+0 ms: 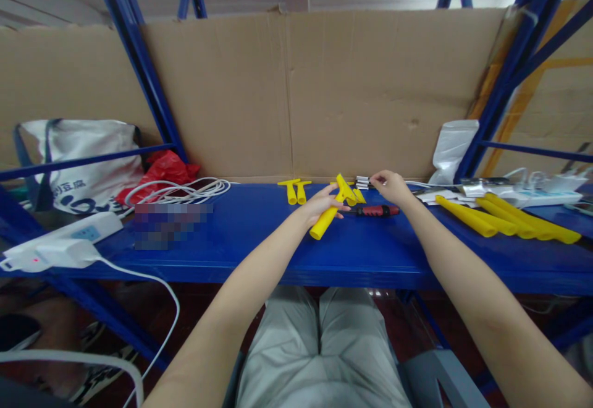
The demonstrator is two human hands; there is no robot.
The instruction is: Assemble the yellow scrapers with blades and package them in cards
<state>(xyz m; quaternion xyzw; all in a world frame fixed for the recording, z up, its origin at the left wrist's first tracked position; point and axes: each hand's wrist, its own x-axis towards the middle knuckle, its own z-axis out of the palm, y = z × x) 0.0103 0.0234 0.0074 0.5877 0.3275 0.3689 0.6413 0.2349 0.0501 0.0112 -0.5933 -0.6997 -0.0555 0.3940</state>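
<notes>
My left hand [323, 204] is closed around a yellow T-shaped scraper handle [324, 224], its wide head pointing up and away and its round end toward me. Beyond it, my right hand [390, 184] is pinched beside a small stack of white and dark strips [362, 182]; whatever sits between those fingertips is too small to make out. Below that hand lies a red and black screwdriver [375, 211], its tip running toward my left hand. More yellow pieces [359, 196] lie just behind the held handle. Two yellow T-shaped handles [296, 192] rest at the back, left of my hands.
Several long yellow tubes [503, 219] lie on the blue shelf [259, 235] at right, near a white power strip [542, 198]. At left are coiled white cables [185, 190], a red bag [169, 170], a cloth bag [92, 154] and another power strip [88, 235]. Cardboard [222, 99] stands behind.
</notes>
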